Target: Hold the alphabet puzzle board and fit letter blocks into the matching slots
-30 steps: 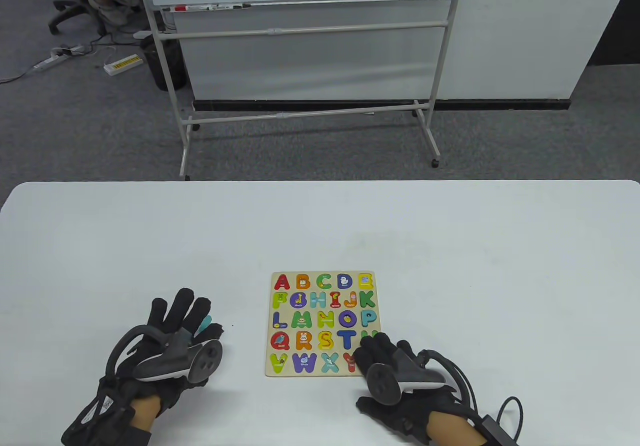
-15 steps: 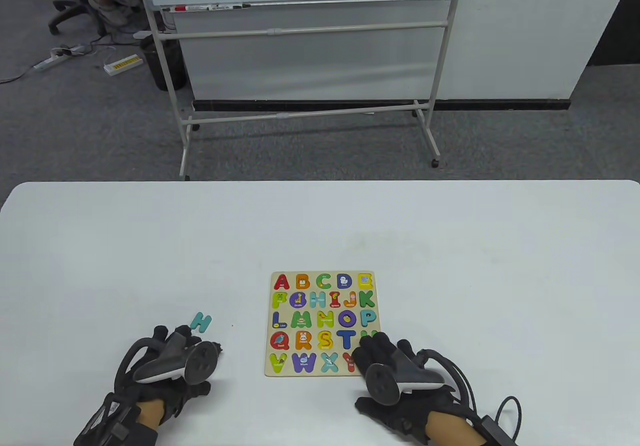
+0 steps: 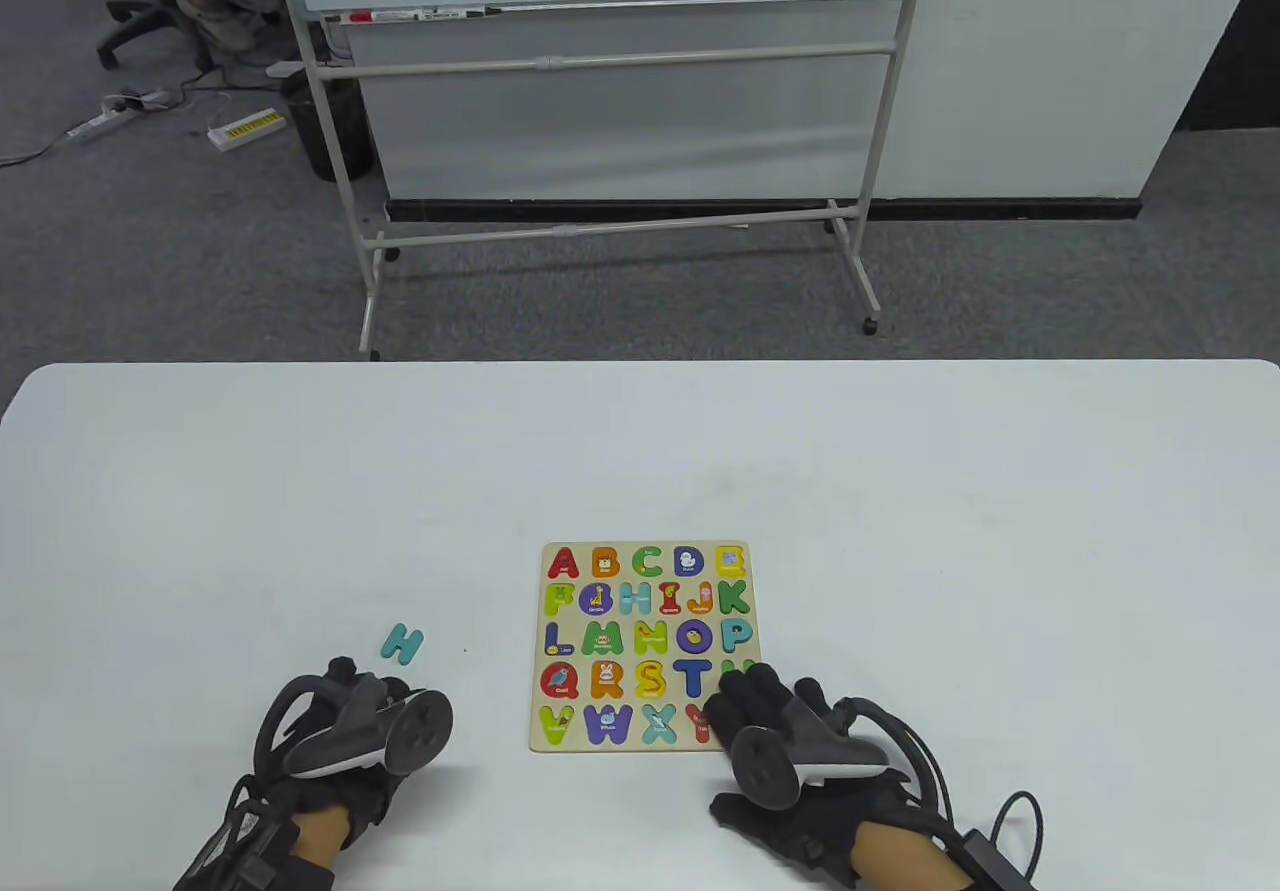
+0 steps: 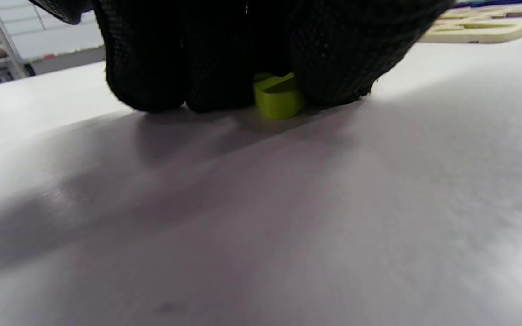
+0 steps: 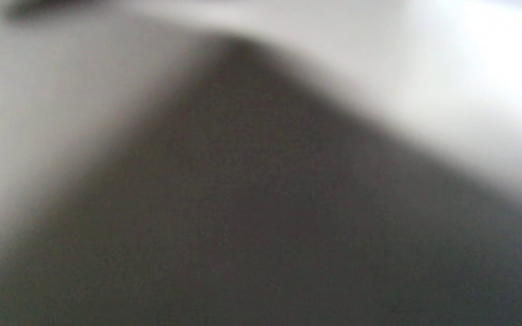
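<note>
The wooden alphabet puzzle board (image 3: 620,748) lies flat on the white table, with coloured letters in most slots. My right hand (image 3: 750,701) rests on its lower right corner and covers the letters there. My left hand (image 3: 350,691) is curled on the table to the left of the board. In the left wrist view its fingers (image 4: 333,68) close around a lime-green letter block (image 4: 279,97) that sits on the table. A teal letter H (image 3: 402,643) lies loose just beyond the left hand, apart from it. The right wrist view is only a blur.
The board's edge shows at the top right of the left wrist view (image 4: 483,31). A whiteboard stand (image 3: 620,231) is on the floor beyond the table's far edge (image 3: 640,363).
My left hand has pulled back toward me and curled up, uncovering the teal H, which stays on the table. The right hand and the board have not moved.
</note>
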Tool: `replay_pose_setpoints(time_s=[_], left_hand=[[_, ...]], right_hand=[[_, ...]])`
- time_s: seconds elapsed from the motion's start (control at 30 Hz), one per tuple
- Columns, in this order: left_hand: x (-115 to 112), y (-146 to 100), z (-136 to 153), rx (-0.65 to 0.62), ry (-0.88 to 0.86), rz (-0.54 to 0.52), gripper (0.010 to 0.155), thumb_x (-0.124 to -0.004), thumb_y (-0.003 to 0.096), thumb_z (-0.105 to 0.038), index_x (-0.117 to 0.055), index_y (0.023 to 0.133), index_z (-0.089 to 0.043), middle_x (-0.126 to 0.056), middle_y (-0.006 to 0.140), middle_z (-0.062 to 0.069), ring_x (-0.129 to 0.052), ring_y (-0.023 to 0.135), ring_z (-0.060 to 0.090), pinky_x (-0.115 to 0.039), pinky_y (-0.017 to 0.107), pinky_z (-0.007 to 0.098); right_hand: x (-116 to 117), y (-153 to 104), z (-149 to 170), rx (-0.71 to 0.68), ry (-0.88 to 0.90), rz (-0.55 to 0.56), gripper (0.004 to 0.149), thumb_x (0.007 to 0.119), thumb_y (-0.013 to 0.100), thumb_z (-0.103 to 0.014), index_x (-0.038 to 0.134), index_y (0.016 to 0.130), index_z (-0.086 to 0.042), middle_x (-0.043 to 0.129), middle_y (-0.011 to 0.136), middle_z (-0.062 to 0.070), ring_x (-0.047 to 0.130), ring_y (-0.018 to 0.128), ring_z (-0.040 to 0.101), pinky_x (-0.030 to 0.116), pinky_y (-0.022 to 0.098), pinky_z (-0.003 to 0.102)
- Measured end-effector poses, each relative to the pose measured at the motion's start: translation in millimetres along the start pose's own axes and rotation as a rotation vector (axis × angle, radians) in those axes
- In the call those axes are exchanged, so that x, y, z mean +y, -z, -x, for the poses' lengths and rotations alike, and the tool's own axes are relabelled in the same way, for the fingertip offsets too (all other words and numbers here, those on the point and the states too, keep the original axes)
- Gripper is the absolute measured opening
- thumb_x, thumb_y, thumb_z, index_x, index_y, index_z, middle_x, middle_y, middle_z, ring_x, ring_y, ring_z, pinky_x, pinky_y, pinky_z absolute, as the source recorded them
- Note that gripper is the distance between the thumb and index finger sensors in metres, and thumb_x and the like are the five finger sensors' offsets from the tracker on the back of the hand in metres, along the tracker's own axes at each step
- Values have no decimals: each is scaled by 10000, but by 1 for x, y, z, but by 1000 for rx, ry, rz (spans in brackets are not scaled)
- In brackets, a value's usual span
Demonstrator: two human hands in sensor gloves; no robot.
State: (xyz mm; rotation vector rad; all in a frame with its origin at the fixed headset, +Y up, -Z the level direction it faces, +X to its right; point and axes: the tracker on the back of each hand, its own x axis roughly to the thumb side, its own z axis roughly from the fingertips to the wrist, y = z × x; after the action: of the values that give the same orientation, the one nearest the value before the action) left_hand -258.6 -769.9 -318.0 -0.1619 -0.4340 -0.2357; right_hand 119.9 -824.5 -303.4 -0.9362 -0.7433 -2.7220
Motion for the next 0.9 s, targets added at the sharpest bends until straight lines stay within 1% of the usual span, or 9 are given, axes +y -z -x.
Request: replay_pose_setpoints(time_s=[0.13,0.27,0.4,0.53,0.6,0.67,0.77,0.9], left_hand=[[1,1,-1,24,-19,-22,519,-888,452,-402,-808,878,-115,-938,746,153,-974,742,427,-601,639,686],[-1,1,-1,31,-11,-47,520,-885,457,-402,-811,877,-104,-947,731,153,-984,725,425,-587,634,699],[-1,-1,-1,75,-33,-71,525,-876,469,-391,-803,883,-77,-952,715,153,-988,713,425,-554,636,722],[8,1,-5,114,-158,-120,525,-879,467,-389,-809,882,-76,-954,716,153,-990,712,426,-540,638,731],[19,5,-11,166,-269,-133,521,-881,464,-395,-815,883,-93,-959,717,143,-993,715,420,-532,643,735],[29,10,-17,189,-344,-153,522,-886,461,-397,-824,880,-91,-970,708,144,-1000,708,420,-527,643,739],[43,23,-30,217,-436,-132,523,-892,455,-398,-835,873,-89,-978,698,144,-1007,699,418,-527,644,738],[50,41,-50,248,-506,-60,526,-896,450,-403,-850,862,-79,-990,680,144,-1021,680,415,-542,641,730]], right_hand=[[0,0,0,0,0,0,913,232,467,-738,-256,1014,-194,-287,1084,116,-233,1023,374,46,720,648],[0,0,0,1,1,1,916,232,468,-738,-256,1016,-190,-286,1086,113,-233,1024,374,48,721,649],[0,0,0,5,2,4,914,237,469,-739,-249,1019,-194,-277,1090,113,-224,1028,374,54,723,649],[0,0,-1,10,3,8,910,241,470,-738,-245,1021,-200,-271,1093,114,-217,1032,375,60,725,650],[0,0,-1,9,6,7,913,242,471,-738,-243,1023,-197,-272,1092,116,-219,1034,367,60,724,650],[-1,0,-1,8,8,8,914,246,473,-739,-239,1026,-195,-269,1093,123,-217,1035,368,60,724,651],[-1,0,-1,8,10,11,912,251,475,-739,-235,1027,-200,-266,1097,110,-213,1036,370,63,725,651],[-1,0,0,7,15,13,913,259,478,-740,-227,1031,-200,-259,1100,112,-207,1035,376,66,726,650]])
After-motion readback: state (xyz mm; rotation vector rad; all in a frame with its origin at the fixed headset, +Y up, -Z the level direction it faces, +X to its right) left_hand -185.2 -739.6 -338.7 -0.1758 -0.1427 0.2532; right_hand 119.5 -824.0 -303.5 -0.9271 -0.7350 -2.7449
